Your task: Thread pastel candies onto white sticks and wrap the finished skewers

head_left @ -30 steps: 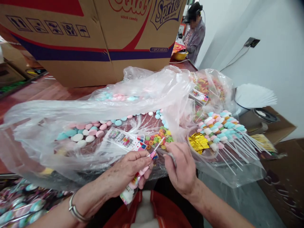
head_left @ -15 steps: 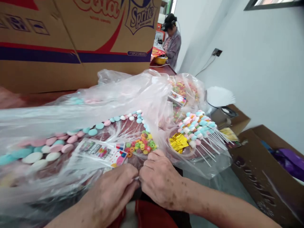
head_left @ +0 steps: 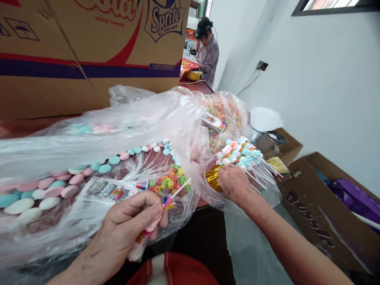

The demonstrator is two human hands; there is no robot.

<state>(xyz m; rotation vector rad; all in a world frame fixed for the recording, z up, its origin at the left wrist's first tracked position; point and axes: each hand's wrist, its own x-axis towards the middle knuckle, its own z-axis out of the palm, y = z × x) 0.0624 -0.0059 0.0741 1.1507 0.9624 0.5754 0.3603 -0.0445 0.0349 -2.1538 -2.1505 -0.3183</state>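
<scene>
In my left hand [head_left: 127, 221] is a candy stick in a small printed bag [head_left: 151, 228], gathered under the thumb and fingers. Its white stick [head_left: 181, 188] points up and right. My right hand [head_left: 234, 183] reaches into a bundle of gold twist ties [head_left: 211, 177], its fingers bent down onto them; the fingertips are hidden. Just behind that hand lie several candy sticks [head_left: 240, 152] in pink, white and blue. Colourful ring candies [head_left: 168, 180] form a pile beyond the left hand. Flat printed bags [head_left: 109, 190] are stacked to its left.
Pink, blue and white oval candies [head_left: 53, 192] spread over the left side under plastic sheeting [head_left: 142, 118]. A large carton [head_left: 89, 51] stands behind. At right is an open brown box [head_left: 305, 206]. Another person [head_left: 209, 55] works in the background.
Both hands were together at the table's front edge. My left hand has stayed near there, turning up the bagged candy stick; my right hand has moved right to the gold twist ties.
</scene>
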